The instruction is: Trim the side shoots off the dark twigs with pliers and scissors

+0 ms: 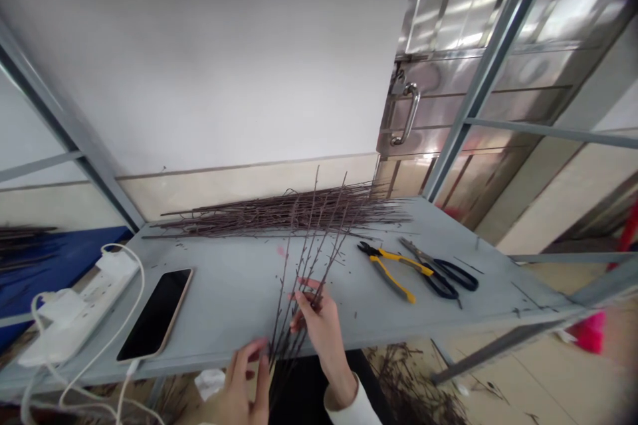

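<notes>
Several thin dark budded twigs (308, 249) stand up in front of me, fanned out over the table's front edge. My right hand (321, 322) is closed round them, thumb and fingers pinching the stems partway up. My left hand (242, 382) is beside the lower stems, its thumb and fingers apart. The lower ends of the twigs are dark and blurred below the table edge. Behind them a long pile of similar twigs (264, 214) lies along the back of the table.
Yellow-handled pliers (396, 265) and dark-handled scissors (441, 269) lie on the grey table (224, 292) to the right. At left are a phone (155, 315) with a charging cable and a white power strip (82, 319). Twig scraps (419, 385) litter the floor. Metal posts (491, 73) rise at the sides.
</notes>
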A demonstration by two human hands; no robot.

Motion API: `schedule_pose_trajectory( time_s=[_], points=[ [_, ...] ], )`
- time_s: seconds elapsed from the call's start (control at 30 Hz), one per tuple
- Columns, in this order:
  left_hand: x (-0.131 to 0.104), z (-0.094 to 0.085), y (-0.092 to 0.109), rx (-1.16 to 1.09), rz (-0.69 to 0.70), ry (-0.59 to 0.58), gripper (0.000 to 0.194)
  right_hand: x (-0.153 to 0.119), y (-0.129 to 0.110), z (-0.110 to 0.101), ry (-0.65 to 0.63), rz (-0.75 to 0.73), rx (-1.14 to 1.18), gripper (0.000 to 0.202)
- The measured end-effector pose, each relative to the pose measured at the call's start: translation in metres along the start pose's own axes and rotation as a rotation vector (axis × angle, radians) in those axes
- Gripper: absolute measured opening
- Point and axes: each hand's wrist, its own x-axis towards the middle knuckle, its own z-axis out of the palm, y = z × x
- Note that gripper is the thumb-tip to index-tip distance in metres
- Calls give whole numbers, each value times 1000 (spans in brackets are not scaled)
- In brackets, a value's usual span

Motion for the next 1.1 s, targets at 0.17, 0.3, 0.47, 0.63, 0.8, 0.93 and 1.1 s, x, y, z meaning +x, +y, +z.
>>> schedule_pose_trajectory(
  time_s=[0.17, 0.3, 0.47, 0.63, 0.8, 0.93, 1.1],
  points=[
    [40, 25, 46, -63, 111, -98, 37, -2, -2, -2, -4, -33, -18, 50],
    [87, 51, 70, -146, 132, -213, 43, -7, -4, -1, -12, -57, -59, 49],
    [116, 64, 89, -244, 103, -539, 43, -16, -3, 0, 24, -52, -51, 48],
    [113, 70, 93, -321, 131, -694, 29, -29, 5, -7, 129, -56, -54, 49],
    [107, 74, 95, -448, 121, -712, 25, -35, 5, -10, 186, -63, -11, 51],
    [110, 75, 95, -534, 81, -657, 25, -25, 0, -10, 93, -24, 17, 56],
    [124, 75, 85, -588, 63, -565, 30, -12, -7, -14, 5, 24, 17, 58]
  ],
)
